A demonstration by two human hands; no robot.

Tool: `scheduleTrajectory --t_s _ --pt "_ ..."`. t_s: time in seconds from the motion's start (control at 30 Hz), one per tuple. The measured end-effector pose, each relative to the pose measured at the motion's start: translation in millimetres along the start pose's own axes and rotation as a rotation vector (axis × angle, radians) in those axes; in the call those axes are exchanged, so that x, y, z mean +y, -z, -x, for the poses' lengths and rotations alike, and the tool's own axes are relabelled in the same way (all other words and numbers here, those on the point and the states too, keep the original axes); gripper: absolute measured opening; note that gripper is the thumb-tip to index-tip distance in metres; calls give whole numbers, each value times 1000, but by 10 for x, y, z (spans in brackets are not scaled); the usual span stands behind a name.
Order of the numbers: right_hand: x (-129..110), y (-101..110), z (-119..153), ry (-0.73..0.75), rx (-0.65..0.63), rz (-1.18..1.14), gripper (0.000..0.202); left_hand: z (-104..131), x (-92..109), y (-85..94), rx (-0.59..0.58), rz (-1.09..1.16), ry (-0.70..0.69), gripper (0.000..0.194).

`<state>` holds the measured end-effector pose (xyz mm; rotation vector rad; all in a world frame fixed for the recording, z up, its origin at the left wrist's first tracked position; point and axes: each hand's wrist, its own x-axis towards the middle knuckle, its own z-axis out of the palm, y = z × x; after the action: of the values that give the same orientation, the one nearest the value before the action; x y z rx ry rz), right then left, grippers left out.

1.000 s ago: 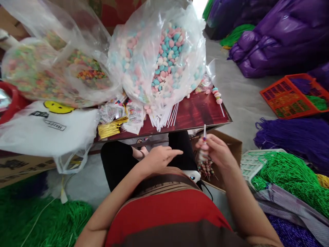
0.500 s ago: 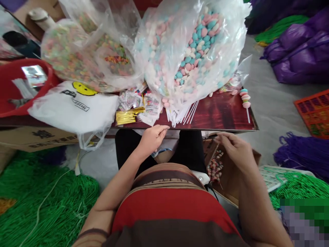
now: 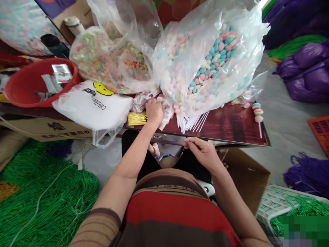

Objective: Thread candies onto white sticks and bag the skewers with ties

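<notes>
Clear plastic, flat small packets with coloured print (image 3: pixel 140 102): they lie directly under the left hand (image 3: pixel 155 111), on the dark red glossy tabletop (image 3: pixel 231 127). Left fingers bent down among them, tips out of sight; cannot tell whether they grip one. The hand covers the middle of the pile; print too small to read.

Right hand (image 3: pixel 202 151) well apart from the left, nearer the body, just off the table edge above the lap. Thumb and fingers drawn together; cannot tell whether anything thin is between them.

Just beside the left hand, on its outer side, a bundle of shiny gold flat strips (image 3: pixel 137 119), one end partly behind the hand. Between the hands and farther forward, a fan of thin white sticks (image 3: pixel 192 121), far ends hidden under a big translucent bag of pink, blue and white sweets (image 3: pixel 216 65). Folds of plastic blur most of its contents.

Out past the right hand, near the table corner, a white stick threaded with pastel sweets (image 3: pixel 257 112). Below, behind the right forearm, an open brown cardboard box (image 3: pixel 246 175), its inside mostly hidden.
</notes>
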<state>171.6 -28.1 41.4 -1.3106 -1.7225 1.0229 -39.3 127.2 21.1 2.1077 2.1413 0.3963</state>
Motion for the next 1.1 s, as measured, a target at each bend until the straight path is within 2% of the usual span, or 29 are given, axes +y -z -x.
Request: scheduleTrajectory --t_s 0.27,0.33,0.43,0.5,0.6,0.7,0.8,0.9,0.93,1.0,1.03,1.1 --pt "167 -13 75 -89 2 -29 24 -120 -119 -69 30 75 32 32" --pt "173 -38 48 -86 -5 -44 25 -130 -168 -73 73 135 32 32" --pt "162 -82 -5 -89 -1 -95 25 -101 -260 -78 201 262 -3 32" --pt "138 -106 -62 -120 8 -178 27 -31 -312 -81 304 333 -101 29" --pt "76 -109 -215 -230 50 -349 35 175 -326 -82 459 357 -335 27" --pt "8 -59 -442 -374 68 -584 51 469 -257 -78 539 289 -588 28" --pt "-22 -1 -641 -465 -11 -748 60 748 -159 -77 503 272 -824 30" --pt "-21 12 -702 -474 25 -744 50 921 -85 -81 419 383 -906 27" --pt "-22 5 -689 -463 66 -736 49 953 -66 -76 382 455 -875 26" --pt "-32 -20 -630 -420 154 -731 46 997 -25 -42 269 660 -709 25" --pt "-39 -34 -594 -393 187 -731 45 1013 0 -10 183 787 -584 32" --pt "-50 -59 -523 -334 241 -721 42 1045 61 85 -61 1052 -297 59"
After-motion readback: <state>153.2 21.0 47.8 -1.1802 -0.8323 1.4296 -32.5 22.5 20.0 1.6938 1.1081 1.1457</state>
